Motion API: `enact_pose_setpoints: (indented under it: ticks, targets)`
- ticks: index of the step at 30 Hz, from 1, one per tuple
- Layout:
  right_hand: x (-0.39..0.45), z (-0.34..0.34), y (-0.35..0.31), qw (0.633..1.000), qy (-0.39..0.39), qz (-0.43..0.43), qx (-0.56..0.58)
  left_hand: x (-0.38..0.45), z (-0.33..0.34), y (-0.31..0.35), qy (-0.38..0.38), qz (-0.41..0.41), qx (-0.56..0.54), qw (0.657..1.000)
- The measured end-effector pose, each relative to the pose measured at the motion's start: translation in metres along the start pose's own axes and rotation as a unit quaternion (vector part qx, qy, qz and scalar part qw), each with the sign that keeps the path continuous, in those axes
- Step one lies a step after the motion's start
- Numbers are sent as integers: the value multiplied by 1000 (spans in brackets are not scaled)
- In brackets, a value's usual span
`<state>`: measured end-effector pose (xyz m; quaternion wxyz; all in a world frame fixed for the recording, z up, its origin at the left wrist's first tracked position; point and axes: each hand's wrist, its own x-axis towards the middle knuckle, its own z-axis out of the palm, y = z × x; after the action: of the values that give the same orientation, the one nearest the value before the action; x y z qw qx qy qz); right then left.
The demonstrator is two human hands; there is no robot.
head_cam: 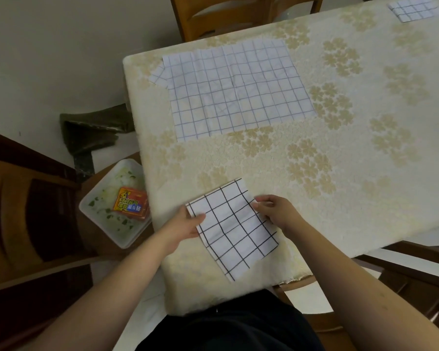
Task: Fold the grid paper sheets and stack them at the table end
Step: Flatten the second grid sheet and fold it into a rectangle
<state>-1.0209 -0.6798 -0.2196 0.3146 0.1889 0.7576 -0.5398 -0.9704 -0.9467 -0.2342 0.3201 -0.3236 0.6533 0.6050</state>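
Right now both hands are on the folded black-grid sheet (232, 228) low in the centre of the frame, near the table's bottom edge. The left hand (185, 224) comes in from the lower left, thumb laid over the sheet's left edge, fingers hidden beneath, so it pinches the paper. The right hand (273, 211) reaches in from the lower right, fingers curled onto the sheet's right edge, gripping it there. The sheet sits tilted, its upper corner pointing towards the frame's top.

Above it, in the upper middle, a large blue-grid sheet (238, 89) lies flat and creased on the floral tablecloth (340, 153), with a smaller scrap (159, 76) peeking from under its left side. Up in the far upper right corner lies a small folded grid piece (412, 8), well apart from the rest.

Off the table, left of the hands, a white tray (104, 219) holds an orange packet (131, 203). One wooden chair (238, 16) stands at the top, another (23, 211) at the left.

Count: three clear grid papers, plus the scrap.
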Motion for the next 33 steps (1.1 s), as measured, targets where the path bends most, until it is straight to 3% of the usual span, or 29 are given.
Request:
enact_pose_setpoints:
  ticks: [4,9,14,19,23,27,29,33]
  targets:
    - [-10,1,1,999,32,-13,32,-14,14,-25,22,-24,-11,999]
    - [-25,0,-2,995,52,-17,86,-31,16,-32,-44,-51,15,998]
    - [-40,-1,-13,992,76,-40,94,-37,11,-12,-1,-25,-4,1000]
    - [-52,-2,-36,985,102,-88,110,-42,1,41,38,56,33,997]
    - [-63,-2,-50,973,136,-133,130,-46,-2,75,57,158,-12,986]
    - [-71,5,-35,970,166,-137,110,-39,-3,65,164,244,18,956]
    - [-70,14,-17,974,176,-111,94,-32,-4,47,190,241,47,951]
    - [-70,38,28,981,167,-34,87,-13,-1,0,172,156,67,970]
